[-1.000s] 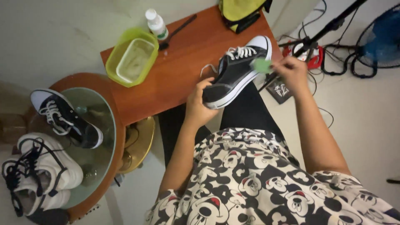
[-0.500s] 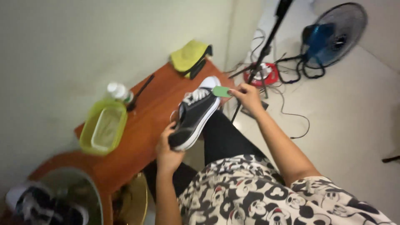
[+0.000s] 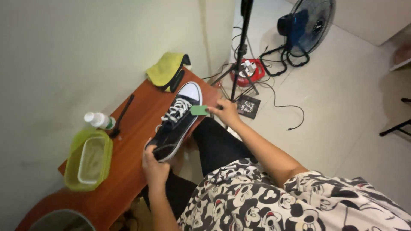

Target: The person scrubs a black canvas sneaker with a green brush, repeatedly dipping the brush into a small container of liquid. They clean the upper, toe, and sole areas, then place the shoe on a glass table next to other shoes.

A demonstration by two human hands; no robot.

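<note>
At the far left I see a yellow-green tub (image 3: 89, 159) on the wooden desk (image 3: 137, 128), its rim near the desk's wall-side edge. Just past it a clear bottle (image 3: 99, 120) with a white cap lies tipped on its side, and a black brush (image 3: 121, 115) rests beside it, its handle pointing away along the wall.

My left hand (image 3: 155, 166) is closed around the heel of a black shoe (image 3: 176, 123), fingers curled under the sole. The shoe sits slantwise over the desk's near edge, heel toward me and white toe cap pointing away, white laces facing up. It is tilted a little on its side, so the white sole edge shows along the right.

Beyond the toe, a yellow cloth (image 3: 165, 68) lies bunched at the desk's far corner with something black under it.

My right hand (image 3: 226, 111) pinches a small green pad (image 3: 199, 110), fingers closed on its right end. The pad touches the shoe's side, just beside the laces.

Further right, on the tiled floor (image 3: 342, 111), a black stand (image 3: 239, 51) rises near a red cable reel (image 3: 250, 72). A blue fan (image 3: 306, 25) stands beyond them, cables trailing across the tiles.
</note>
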